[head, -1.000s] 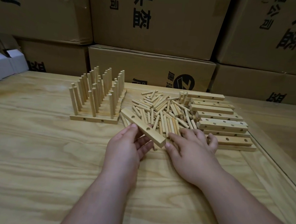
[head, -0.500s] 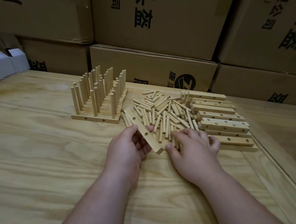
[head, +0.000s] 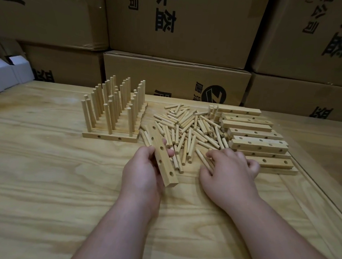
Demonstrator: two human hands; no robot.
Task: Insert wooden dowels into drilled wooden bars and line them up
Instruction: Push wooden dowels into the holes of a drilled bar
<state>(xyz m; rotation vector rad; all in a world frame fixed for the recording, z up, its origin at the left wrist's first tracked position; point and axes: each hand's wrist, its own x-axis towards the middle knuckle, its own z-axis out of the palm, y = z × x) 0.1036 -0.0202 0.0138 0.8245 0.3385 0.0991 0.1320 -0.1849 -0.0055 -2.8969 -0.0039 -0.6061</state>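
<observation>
My left hand (head: 143, 168) grips a drilled wooden bar (head: 162, 155) that points away from me, its holes facing up. My right hand (head: 230, 170) rests palm down at the near edge of the loose dowel pile (head: 188, 128), its fingertips curled onto a few dowels (head: 204, 162). Whether it pinches one is hidden under the fingers. Left of the pile stand finished bars (head: 111, 134) lined up side by side, with upright dowels (head: 115, 103) in them. A stack of empty drilled bars (head: 254, 135) lies to the right of the pile.
Everything sits on a pale wooden table (head: 41, 171) with a raised strip (head: 319, 192) along its right side. Stacked cardboard boxes (head: 175, 79) wall off the back. White cartons (head: 6, 75) sit at the far left edge.
My left hand has turned the bar from lying crosswise to pointing away from me and pulled it nearer. My right hand has let go of the bar's end and shifted right onto the dowels.
</observation>
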